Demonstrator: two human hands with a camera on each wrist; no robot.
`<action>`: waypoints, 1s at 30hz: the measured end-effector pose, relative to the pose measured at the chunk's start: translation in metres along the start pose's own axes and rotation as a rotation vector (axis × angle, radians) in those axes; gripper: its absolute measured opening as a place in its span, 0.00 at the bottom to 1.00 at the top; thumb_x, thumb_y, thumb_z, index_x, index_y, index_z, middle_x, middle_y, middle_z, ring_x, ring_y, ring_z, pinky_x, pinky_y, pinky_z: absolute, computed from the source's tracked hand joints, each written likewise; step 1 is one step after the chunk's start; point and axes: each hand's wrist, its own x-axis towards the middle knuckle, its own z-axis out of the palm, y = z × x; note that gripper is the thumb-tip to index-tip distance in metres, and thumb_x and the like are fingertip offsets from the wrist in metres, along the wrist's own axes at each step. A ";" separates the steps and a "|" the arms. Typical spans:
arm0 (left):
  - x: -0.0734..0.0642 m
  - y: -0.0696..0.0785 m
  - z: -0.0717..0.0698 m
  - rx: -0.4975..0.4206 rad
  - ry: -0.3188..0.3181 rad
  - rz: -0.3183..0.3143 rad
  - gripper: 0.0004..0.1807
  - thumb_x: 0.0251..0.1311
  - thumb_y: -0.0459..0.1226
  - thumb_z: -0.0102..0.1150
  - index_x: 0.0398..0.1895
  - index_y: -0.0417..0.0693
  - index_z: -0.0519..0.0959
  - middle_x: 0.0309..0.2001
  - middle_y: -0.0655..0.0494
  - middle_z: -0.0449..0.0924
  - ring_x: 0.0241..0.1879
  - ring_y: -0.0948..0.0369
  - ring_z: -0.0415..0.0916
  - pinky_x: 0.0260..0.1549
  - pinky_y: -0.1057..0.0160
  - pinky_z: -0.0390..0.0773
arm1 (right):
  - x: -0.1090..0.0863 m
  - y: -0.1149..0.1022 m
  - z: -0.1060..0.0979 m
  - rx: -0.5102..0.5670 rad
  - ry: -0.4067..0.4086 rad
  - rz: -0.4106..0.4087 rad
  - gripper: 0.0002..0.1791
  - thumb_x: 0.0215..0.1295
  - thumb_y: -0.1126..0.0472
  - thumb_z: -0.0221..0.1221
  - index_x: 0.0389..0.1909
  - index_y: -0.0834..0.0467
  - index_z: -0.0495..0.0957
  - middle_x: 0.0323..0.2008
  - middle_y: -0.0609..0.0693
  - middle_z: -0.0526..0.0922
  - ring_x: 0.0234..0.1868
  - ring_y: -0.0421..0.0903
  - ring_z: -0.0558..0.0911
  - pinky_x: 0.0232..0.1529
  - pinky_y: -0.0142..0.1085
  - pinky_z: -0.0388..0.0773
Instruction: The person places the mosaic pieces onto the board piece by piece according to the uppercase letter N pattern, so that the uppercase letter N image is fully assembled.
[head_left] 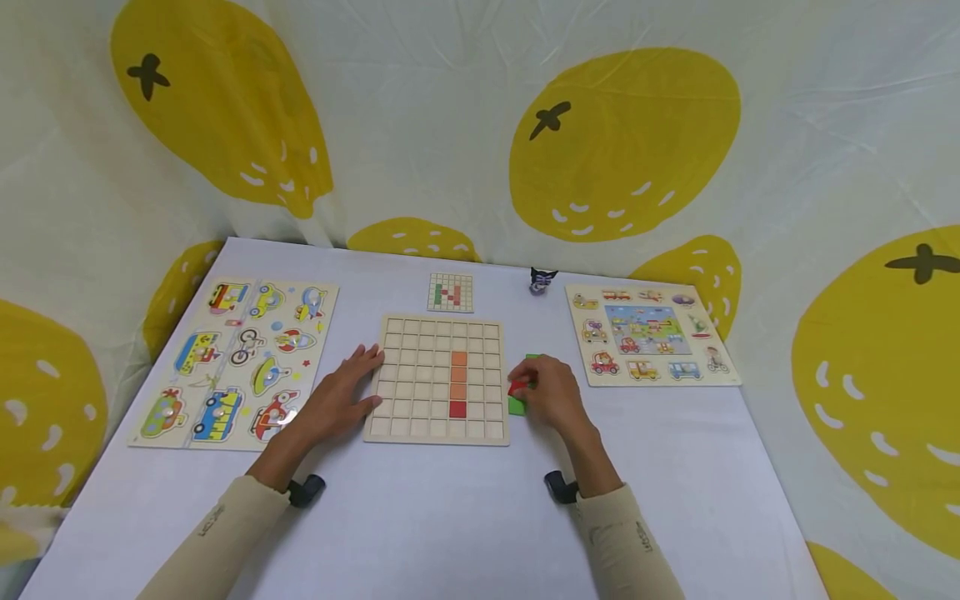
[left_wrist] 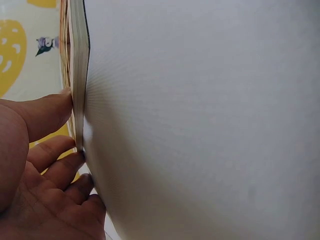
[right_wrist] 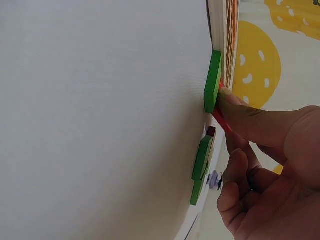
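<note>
A wooden grid board (head_left: 435, 438) lies flat in the middle of the table. Orange tiles (head_left: 458, 375) sit in one column of its cells, with a red tile (head_left: 457, 409) directly below them. My left hand (head_left: 341, 396) rests against the board's left edge, thumb and fingers spread; the left wrist view shows them touching its side. Just right of the board, my right hand (head_left: 553, 396) pinches another red tile (right_wrist: 220, 120) between thumb and fingers. Green tiles (head_left: 516, 407) lie under and around that hand, partly hidden by it.
At left lies a vehicle puzzle board (head_left: 292, 292), at right a second picture puzzle board (head_left: 720, 381). Behind the grid board is a small pattern card (head_left: 451, 293). A small dark figure (head_left: 540, 282) stands near the table's back edge, before a lemon-print cloth (head_left: 435, 108).
</note>
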 end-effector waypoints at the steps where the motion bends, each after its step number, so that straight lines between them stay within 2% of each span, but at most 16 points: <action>1: 0.000 0.000 0.000 0.000 0.000 -0.001 0.43 0.67 0.33 0.68 0.83 0.43 0.60 0.86 0.45 0.53 0.87 0.43 0.43 0.84 0.35 0.48 | 0.000 0.000 -0.001 0.002 0.001 0.000 0.11 0.56 0.69 0.77 0.36 0.52 0.89 0.34 0.47 0.85 0.39 0.47 0.79 0.43 0.39 0.76; 5: 0.001 0.000 0.000 -0.001 0.001 0.003 0.43 0.68 0.33 0.68 0.83 0.43 0.61 0.86 0.45 0.53 0.87 0.43 0.43 0.84 0.35 0.49 | -0.002 -0.002 -0.003 0.019 0.014 0.007 0.11 0.56 0.67 0.78 0.35 0.51 0.87 0.31 0.47 0.82 0.38 0.48 0.77 0.40 0.39 0.72; 13: 0.000 0.002 -0.001 0.002 0.014 0.014 0.42 0.67 0.32 0.68 0.83 0.43 0.62 0.85 0.44 0.54 0.86 0.42 0.45 0.83 0.36 0.49 | -0.009 -0.011 -0.003 0.079 0.065 0.036 0.09 0.60 0.62 0.77 0.36 0.49 0.86 0.31 0.47 0.82 0.39 0.49 0.77 0.41 0.39 0.73; 24: 0.001 0.000 0.002 0.001 0.018 0.012 0.43 0.67 0.33 0.69 0.83 0.44 0.61 0.85 0.45 0.54 0.86 0.42 0.45 0.83 0.34 0.50 | -0.017 -0.026 0.012 0.116 0.079 -0.027 0.08 0.62 0.61 0.76 0.34 0.47 0.85 0.27 0.43 0.83 0.31 0.46 0.75 0.31 0.37 0.71; 30: 0.001 -0.001 0.002 0.004 0.008 0.003 0.43 0.67 0.34 0.69 0.83 0.44 0.61 0.86 0.46 0.54 0.87 0.43 0.44 0.83 0.35 0.50 | -0.019 -0.037 0.023 0.133 0.057 -0.052 0.09 0.61 0.62 0.76 0.32 0.47 0.86 0.25 0.42 0.83 0.26 0.45 0.74 0.25 0.35 0.69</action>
